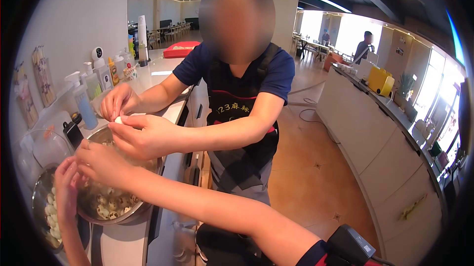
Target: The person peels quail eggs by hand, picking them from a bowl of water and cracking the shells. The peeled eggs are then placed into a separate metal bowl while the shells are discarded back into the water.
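- A steel bowl (129, 212) of small speckled eggs (111, 206), cream with dark blotches, is seen at the counter's (123, 241) front edge.
- The right hand (101, 161) is curled over the bowl's rim; whether anything is pinched in it cannot be told.
- The left hand (65, 189) is held between this bowl and a second bowl (39, 202) of pale peeled eggs (51, 214) at the counter's left edge; its grip cannot be told.
- A pale egg (118, 119) is held over the bowl by a co-worker's hands (133, 125).
- Bottles (89, 93) are lined along the counter's back edge.
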`<move>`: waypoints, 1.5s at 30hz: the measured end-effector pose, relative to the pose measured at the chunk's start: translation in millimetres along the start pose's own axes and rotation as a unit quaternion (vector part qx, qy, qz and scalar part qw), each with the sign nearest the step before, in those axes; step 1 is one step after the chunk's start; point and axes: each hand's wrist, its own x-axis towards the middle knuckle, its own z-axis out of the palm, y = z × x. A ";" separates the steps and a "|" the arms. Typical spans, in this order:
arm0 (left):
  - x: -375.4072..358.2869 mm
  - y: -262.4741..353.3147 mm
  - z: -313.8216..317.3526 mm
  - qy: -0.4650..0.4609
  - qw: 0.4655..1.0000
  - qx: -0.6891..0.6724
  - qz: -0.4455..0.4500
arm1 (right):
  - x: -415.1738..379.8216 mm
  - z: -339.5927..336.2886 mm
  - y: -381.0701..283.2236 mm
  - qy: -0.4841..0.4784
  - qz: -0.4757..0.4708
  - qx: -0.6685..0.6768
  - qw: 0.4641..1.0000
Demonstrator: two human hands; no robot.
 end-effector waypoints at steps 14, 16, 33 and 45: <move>-4.3 9.9 12.5 0.014 1.000 -0.012 0.009 | 1.0 0.1 -1.5 -0.019 -0.002 0.002 1.000; -5.9 11.2 14.4 0.023 1.000 -0.017 0.012 | -0.5 0.3 -3.4 -0.025 0.002 0.005 1.000; 0.2 8.1 11.4 -0.003 1.000 -0.016 0.015 | -0.9 6.6 8.9 -0.050 -0.011 0.021 0.998; 0.1 8.0 6.6 -0.028 0.997 -0.070 -0.005 | 1.8 -0.7 -0.3 -0.095 0.029 0.045 0.994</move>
